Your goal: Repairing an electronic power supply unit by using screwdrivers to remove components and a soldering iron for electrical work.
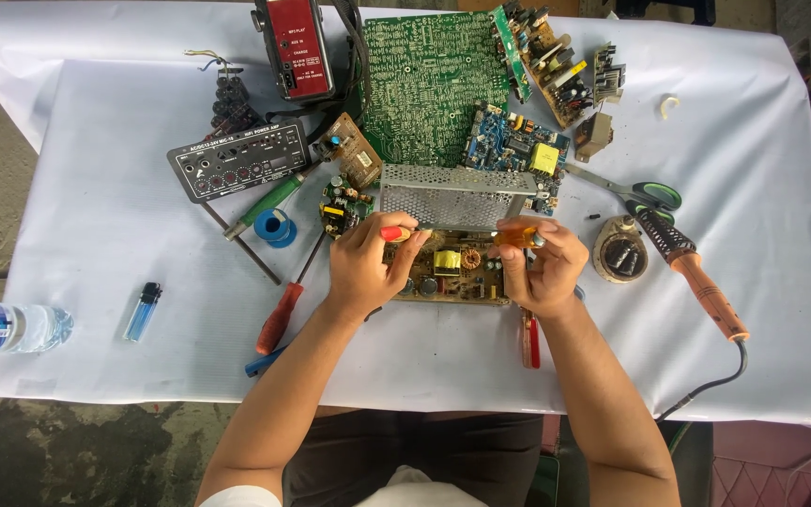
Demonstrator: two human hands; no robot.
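We grip a red-tipped tool (394,233) in the left hand (365,268), an amber tool (516,235) in the right hand (542,268); a slip could scratch the circuit board (448,272).

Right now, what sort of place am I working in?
Most likely a makeshift electronics repair bench: a table under a white cloth, strewn with bare circuit boards such as the large green one, a soldering iron and a red-handled screwdriver. The floor looks like rough concrete, perhaps outdoors.
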